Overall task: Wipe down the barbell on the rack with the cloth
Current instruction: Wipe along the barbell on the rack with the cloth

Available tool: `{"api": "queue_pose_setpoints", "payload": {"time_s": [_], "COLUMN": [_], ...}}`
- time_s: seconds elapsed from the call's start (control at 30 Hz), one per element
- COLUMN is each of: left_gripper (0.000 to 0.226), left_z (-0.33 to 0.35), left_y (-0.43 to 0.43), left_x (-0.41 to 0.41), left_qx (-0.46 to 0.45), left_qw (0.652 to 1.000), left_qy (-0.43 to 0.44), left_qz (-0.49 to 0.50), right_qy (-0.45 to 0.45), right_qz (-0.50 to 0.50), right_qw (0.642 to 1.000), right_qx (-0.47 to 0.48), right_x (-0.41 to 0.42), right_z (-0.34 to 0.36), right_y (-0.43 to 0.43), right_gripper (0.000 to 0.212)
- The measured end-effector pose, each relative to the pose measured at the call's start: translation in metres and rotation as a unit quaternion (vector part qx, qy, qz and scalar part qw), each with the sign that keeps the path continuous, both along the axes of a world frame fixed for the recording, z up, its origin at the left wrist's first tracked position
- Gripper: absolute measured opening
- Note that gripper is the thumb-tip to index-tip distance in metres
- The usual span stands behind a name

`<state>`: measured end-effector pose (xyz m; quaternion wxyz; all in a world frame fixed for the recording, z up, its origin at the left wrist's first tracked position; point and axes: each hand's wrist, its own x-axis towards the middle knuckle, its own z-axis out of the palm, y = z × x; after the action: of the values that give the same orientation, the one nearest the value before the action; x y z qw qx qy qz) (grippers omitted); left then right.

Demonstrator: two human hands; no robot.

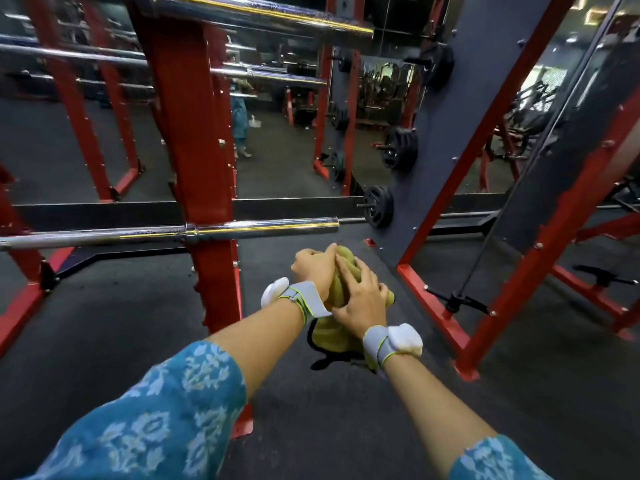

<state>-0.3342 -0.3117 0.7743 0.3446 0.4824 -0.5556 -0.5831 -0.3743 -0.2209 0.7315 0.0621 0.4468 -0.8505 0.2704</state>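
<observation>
The barbell [263, 227] lies low on the rack. Its chrome bar runs level from the left edge past the red post [204, 150], and the thicker sleeve ends in open air just above and to the left of the hands. The sleeve is round, smooth and polished, with yellow streaks of light along it. The thinner shaft to the left looks duller, though I cannot tell whether it is ridged. Nothing touches the bar.

The cloth [330, 332] is below and in front of the sleeve's end, near it but apart. It is soft, thick and yellow-green, bunched into a lump with a loose tail hanging over the floor [104, 323]. The left hand [313, 268] curls its fingers round the top of the lump. The right hand [360, 299] spreads its fingers over the side and clutches it. My guess is that the 2 hands are gathering the cloth into a pad that will fit round the bar, so the wiping itself looks not yet begun.

Each wrist has a grey strap [304, 297] carrying a white pod [405, 337], and the forearms come out of blue patterned sleeves [156, 410]. The post is painted steel, chipped along 1 edge. A 2nd chrome bar [263, 19] rests high on the same frame. To the right, black weight plates [400, 154] sit on pegs on a dark panel. The floor is dark, grainy matting.
</observation>
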Motion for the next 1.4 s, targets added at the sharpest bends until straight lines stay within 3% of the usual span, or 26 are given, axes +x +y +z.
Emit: {"api": "queue_pose_setpoints", "payload": {"time_s": [0.17,0.27,0.4,0.47,0.6,0.73,0.83,1.03,1.17,1.4], "left_gripper": [0.022,0.019,0.022,0.024,0.020,0.032,0.047,0.053,0.053,0.042], "left_z": [-0.024,-0.037,-0.046,-0.041,-0.035,-0.063,-0.084,-0.102,-0.110,-0.113], "left_y": [-0.049,-0.087,-0.132,-0.159,-0.207,-0.234,-0.247,-0.265,-0.268,-0.269], "left_x": [-0.038,-0.067,-0.088,-0.093,-0.089,-0.084,-0.085,-0.078,-0.077,-0.077], "left_qx": [-0.030,-0.028,-0.014,-0.062,-0.288,-0.418,-0.462,-0.499,-0.514,-0.534], "left_qw": [0.999,0.999,0.998,0.994,0.933,0.850,0.808,0.756,0.754,0.768], "left_qy": [-0.034,-0.045,-0.057,-0.084,-0.218,-0.319,-0.361,-0.416,-0.404,-0.351], "left_qz": [-0.017,0.003,0.007,0.013,0.003,-0.041,-0.062,-0.075,-0.066,-0.042], "right_qy": [-0.054,-0.093,-0.058,-0.043,0.008,0.041,0.059,0.108,0.164,0.220], "right_qz": [-0.013,0.038,0.062,0.051,0.013,-0.011,-0.027,-0.059,-0.047,-0.030], "right_qw": [0.998,0.994,0.996,0.998,0.999,0.997,0.996,0.992,0.985,0.975], "right_qx": [0.019,0.044,0.025,0.018,-0.042,-0.057,-0.062,-0.007,0.021,-0.013], "right_x": [-0.044,-0.080,-0.112,-0.123,-0.145,-0.157,-0.167,-0.172,-0.169,-0.169], "right_z": [-0.025,-0.034,-0.039,-0.038,-0.043,-0.045,-0.043,-0.044,-0.049,-0.067], "right_y": [-0.046,-0.087,-0.123,-0.137,-0.161,-0.174,-0.190,-0.218,-0.226,-0.209], "right_gripper": [0.105,0.091,0.083,0.084,0.101,0.106,0.105,0.106,0.096,0.102]}}
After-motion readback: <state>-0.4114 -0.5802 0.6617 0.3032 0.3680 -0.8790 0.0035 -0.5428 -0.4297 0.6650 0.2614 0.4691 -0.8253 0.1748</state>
